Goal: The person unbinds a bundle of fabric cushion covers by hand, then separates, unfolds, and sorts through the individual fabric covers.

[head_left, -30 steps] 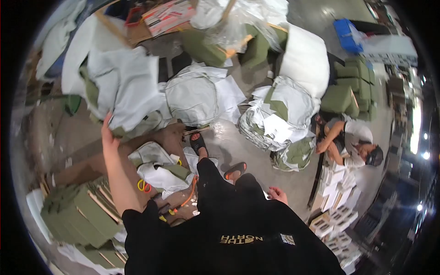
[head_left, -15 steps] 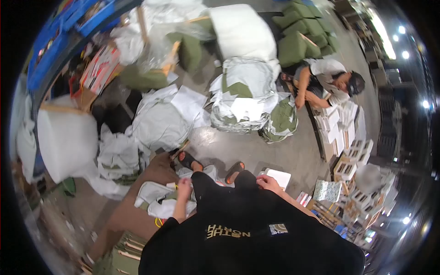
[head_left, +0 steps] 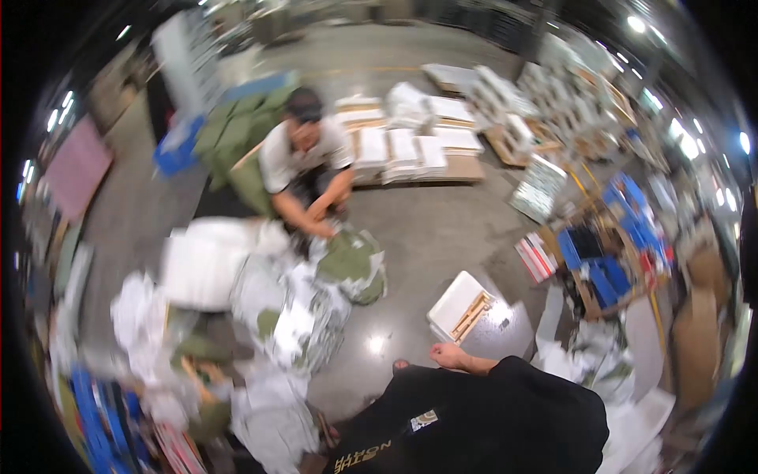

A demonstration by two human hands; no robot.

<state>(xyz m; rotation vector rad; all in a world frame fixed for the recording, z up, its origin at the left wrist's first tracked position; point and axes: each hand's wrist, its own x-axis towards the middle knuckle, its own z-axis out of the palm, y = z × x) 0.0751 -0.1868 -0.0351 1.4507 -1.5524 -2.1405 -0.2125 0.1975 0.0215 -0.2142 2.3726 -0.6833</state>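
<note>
My right hand [head_left: 449,355] is low in the middle of the view, in front of my black shirt [head_left: 474,415]. Its fingers look loosely curled, and nothing shows in them. Just beyond it on the floor lies a white tray-like piece [head_left: 445,299] with light wooden strips [head_left: 472,316] along one side. The hand appears apart from these strips. My left hand is out of view.
A co-worker [head_left: 304,158] crouches ahead, reaching to a green and white fabric bundle [head_left: 351,265]. Grey-white covers [head_left: 272,419] are heaped at lower left. White panels [head_left: 403,150] lie stacked at the back. Right stand boxes with blue bins [head_left: 608,276].
My view has swung to the right. The co-worker now appears left of centre, and the tray-like piece is more fully visible. My left hand has left the view.
</note>
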